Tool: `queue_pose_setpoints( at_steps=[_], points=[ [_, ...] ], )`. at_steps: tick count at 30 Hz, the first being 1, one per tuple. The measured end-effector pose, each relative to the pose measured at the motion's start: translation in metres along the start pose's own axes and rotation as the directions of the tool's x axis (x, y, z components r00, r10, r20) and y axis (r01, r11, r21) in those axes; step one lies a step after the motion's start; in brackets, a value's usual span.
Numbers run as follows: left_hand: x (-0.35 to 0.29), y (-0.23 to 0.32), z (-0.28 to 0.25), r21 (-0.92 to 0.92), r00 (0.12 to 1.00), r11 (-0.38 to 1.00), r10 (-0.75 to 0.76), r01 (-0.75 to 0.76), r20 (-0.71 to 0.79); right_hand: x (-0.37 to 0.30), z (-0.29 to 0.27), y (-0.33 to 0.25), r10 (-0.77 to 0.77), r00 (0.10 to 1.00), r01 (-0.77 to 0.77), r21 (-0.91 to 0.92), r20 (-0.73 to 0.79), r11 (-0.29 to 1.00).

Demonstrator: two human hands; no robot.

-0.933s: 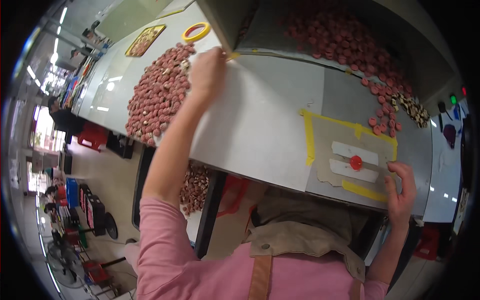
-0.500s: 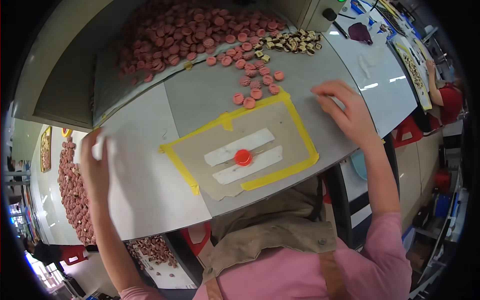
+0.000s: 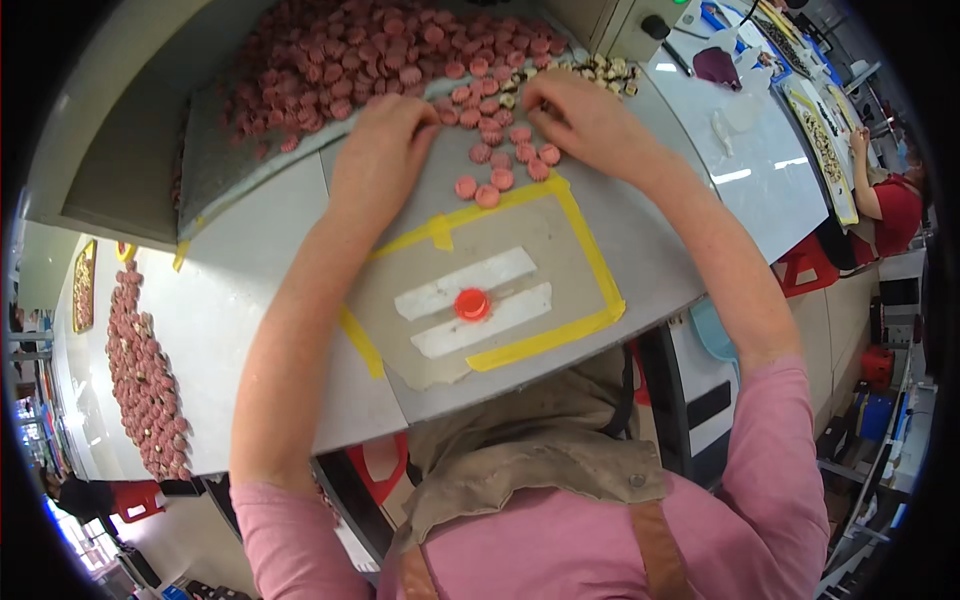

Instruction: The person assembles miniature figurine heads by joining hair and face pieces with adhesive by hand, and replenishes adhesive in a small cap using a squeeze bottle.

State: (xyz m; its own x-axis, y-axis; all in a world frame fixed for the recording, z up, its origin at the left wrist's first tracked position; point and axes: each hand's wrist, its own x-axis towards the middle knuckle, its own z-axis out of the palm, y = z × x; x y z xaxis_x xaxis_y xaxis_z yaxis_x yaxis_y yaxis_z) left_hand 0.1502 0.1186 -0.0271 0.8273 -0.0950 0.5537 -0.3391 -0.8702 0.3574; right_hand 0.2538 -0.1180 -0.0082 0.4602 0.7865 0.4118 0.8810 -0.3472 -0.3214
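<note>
— Pink caps [image 3: 505, 165] lie loose at the bench's [image 3: 270, 260] far edge; your left hand [image 3: 385, 135] and right hand [image 3: 580, 115] rest on them, fingers curled.

— Gripping any?

— Cannot tell. One red cap [image 3: 472, 303] sits alone on the taped card [image 3: 560, 260]; the heap remains.

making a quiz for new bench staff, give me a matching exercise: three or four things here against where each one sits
Things:
1. small red round cap
2. yellow tape border
3. left hand
4. cream and dark round pieces

Places:
A. far side, right of the pink discs
B. between two white strips
C. around the brown cardboard mat
D. edge of the pink discs, left of the right hand

Pairs: 1-B, 2-C, 3-D, 4-A
</note>
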Motion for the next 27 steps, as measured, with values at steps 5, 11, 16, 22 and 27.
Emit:
queue_pose_setpoints(
  at_steps=[5, 11, 16, 22, 27],
  points=[
    [-0.031, 0.007, -0.03, -0.037, 0.973, 0.972, -0.23, 0.231, 0.014, -0.036, -0.04, -0.037, 0.258, 0.966, -0.247, 0.298, 0.003, 0.922],
    [-0.04, 0.012, -0.035, 0.038, 0.963, 0.964, -0.261, 0.265, -0.071, -0.073, -0.058, -0.099, 0.181, 0.911, -0.255, 0.162, 0.371, 0.953],
    [-0.015, -0.001, -0.028, 0.086, 0.97, 0.967, -0.243, 0.24, 0.027, -0.068, -0.046, -0.095, 0.169, 0.956, -0.19, 0.068, 0.241, 0.979],
    [-0.037, 0.008, -0.054, -0.141, 0.968, 0.957, -0.252, 0.252, 0.02, -0.07, -0.044, -0.091, 0.075, 0.977, -0.077, 0.003, 0.198, 0.997],
    [-0.073, 0.036, -0.083, -0.681, 0.796, 0.518, -0.584, 0.517, 0.159, -0.064, -0.049, -0.095, 0.141, 0.954, -0.162, 0.057, 0.265, 0.985]
  ],
)
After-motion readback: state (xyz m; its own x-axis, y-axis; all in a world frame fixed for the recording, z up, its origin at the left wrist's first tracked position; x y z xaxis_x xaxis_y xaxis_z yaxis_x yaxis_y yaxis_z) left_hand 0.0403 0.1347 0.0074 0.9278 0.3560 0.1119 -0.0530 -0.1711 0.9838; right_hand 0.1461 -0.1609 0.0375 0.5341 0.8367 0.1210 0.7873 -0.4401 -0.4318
